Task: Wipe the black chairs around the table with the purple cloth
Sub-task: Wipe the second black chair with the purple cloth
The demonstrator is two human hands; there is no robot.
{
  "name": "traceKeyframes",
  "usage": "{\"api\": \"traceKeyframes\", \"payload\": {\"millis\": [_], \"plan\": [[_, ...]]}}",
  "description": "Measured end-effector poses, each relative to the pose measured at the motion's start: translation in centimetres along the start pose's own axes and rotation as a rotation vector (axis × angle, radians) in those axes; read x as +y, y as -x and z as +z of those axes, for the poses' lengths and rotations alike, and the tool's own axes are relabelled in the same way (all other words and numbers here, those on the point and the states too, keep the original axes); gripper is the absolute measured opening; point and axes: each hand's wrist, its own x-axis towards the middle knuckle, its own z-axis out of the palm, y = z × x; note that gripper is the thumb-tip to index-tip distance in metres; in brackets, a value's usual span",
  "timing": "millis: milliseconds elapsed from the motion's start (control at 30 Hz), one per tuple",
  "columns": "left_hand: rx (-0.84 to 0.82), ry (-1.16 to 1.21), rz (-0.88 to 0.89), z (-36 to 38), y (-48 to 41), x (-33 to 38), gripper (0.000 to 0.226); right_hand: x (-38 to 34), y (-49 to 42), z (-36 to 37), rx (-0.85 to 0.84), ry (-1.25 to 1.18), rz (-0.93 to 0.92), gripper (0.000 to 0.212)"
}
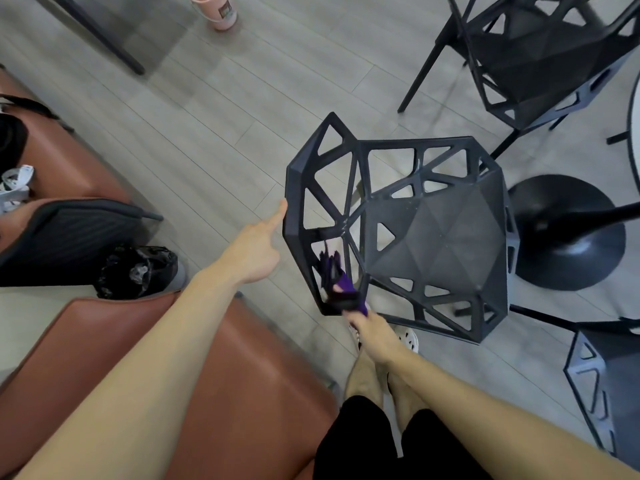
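Observation:
A black lattice chair [433, 233] stands in the middle of the view, its open-work backrest turned toward me. My left hand [254, 249] reaches to the backrest's left edge, fingers extended and the fingertip touching the rim. My right hand [372, 332] grips the purple cloth [341, 287] and presses it against the lower bars of the backrest. Part of the cloth hangs behind the bars. A second black chair [540, 57] stands at the upper right, and a third black chair [602, 382] shows at the right edge.
A brown leather bench [225, 375] runs along the lower left with a dark bag [69, 233] on it. A black bin bag [135, 271] sits on the floor. The round black table base [568, 233] stands right of the chair. A pink bucket [216, 10] is at the top.

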Motion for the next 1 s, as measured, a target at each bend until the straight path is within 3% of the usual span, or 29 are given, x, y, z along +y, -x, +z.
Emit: {"api": "traceKeyframes", "payload": {"millis": [67,133,267,367,433,533,600,667,767,833,900,1000], "plan": [[-0.006,0.005,0.007,0.0,0.0,0.1,0.11,-2.0,-0.9,-0.1,0.115,-0.407,0.143,0.04],[0.004,0.022,0.024,0.0,0.0,0.3,0.113,-5.8,-2.7,0.5,0.156,-0.555,0.106,0.044],[0.051,0.045,0.041,0.1,0.1,0.3,0.11,-12.0,-4.6,4.4,0.07,-0.261,-0.215,0.068],[0.049,0.053,0.047,0.3,0.4,-0.2,0.109,-8.7,-4.3,5.8,-0.039,0.066,-0.442,0.075],[0.032,0.063,0.034,0.6,0.9,-0.4,0.111,-4.9,-3.3,4.0,-0.112,0.169,-0.491,0.075],[0.029,0.119,0.003,0.6,1.5,0.2,0.112,0.2,-2.7,-0.3,-0.183,0.368,-0.357,0.06],[0.016,0.134,-0.003,0.6,1.6,0.9,0.112,3.4,-2.0,-2.6,-0.138,0.403,-0.103,0.039],[0.008,0.129,-0.005,0.6,1.7,1.4,0.113,5.0,-1.4,-3.8,0.031,0.134,0.165,0.032],[0.015,0.11,-0.019,0.6,1.6,1.9,0.115,3.8,-2.6,-3.1,0.223,-0.344,0.276,0.058],[0.01,0.098,-0.02,0.9,1.7,2.0,0.116,0.5,-3.5,-1.5,0.21,-0.406,0.174,0.057],[0.015,0.086,-0.022,1.1,1.6,2.0,0.117,-3.6,-4.0,0.9,0.145,-0.281,0.026,0.042],[0.058,0.072,-0.033,1.4,1.3,1.9,0.115,-7.0,-4.1,3.8,-0.034,-0.055,-0.322,0.057]]}}
